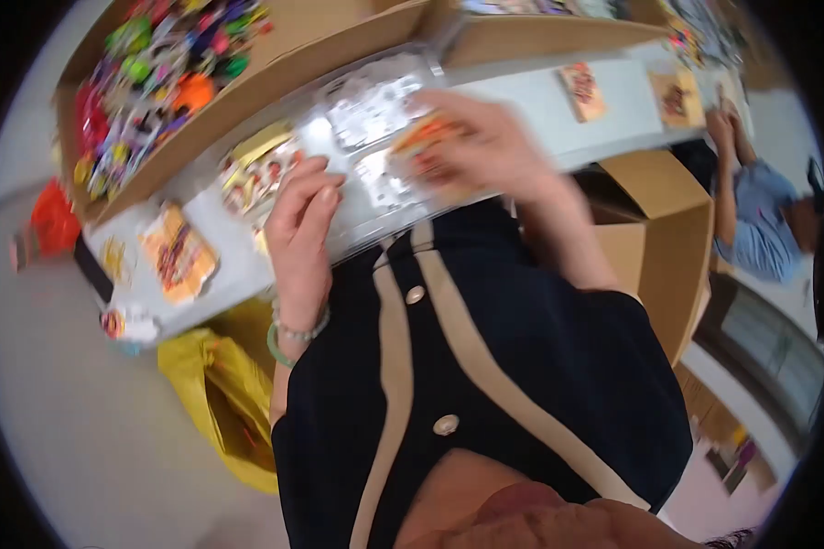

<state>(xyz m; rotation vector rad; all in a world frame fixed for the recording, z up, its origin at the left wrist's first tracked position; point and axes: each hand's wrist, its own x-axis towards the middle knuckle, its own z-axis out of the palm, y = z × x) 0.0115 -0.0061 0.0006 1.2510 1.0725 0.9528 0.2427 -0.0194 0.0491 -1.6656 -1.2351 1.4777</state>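
My right hand (490,151), smeared by motion, grips a small orange-and-red printed card or packet (430,146); which of the two I cannot tell. It is above a clear plastic tray (366,188) with pale, shiny pieces in its compartments. At the tray's left side my left hand (302,215) is raised, its fingers loosely bent and apart, with nothing visible in them. Just beyond those fingers lies a group of cream and red printed pieces (256,174). Farther left, a stack of orange printed cards (178,252) rests on the white table (220,288).
A cardboard box (339,46) of colourful small trinkets (169,78) stands at the back left. To the right are two card stacks (581,91) and an open carton (673,220). A yellow bag (215,393) hangs below the table. Another person (760,210) works at far right.
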